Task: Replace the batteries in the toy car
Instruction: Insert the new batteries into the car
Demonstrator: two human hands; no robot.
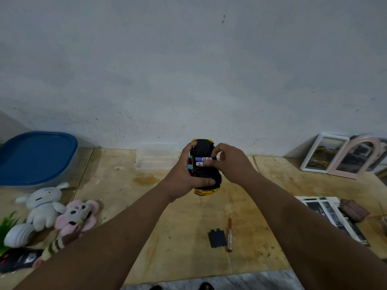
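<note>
The toy car [204,149], yellow with a black underside, is held upside down above the wooden table. My left hand [184,174] grips it from the left, thumb across its near end. The battery bay is uncovered and shows two white-and-blue batteries [202,161] lying side by side. My right hand [227,160] comes in from the right, its fingertips pinching the right end of the nearer battery. On the table near me lie the black battery cover [217,238] and a red-handled screwdriver [230,235].
An open clear plastic case [157,159] sits by the wall behind the car. A blue-lidded tub [35,158] and plush toys [52,210] fill the left side. Picture frames [326,152] lean at the right, with printed sheets [333,216] below them.
</note>
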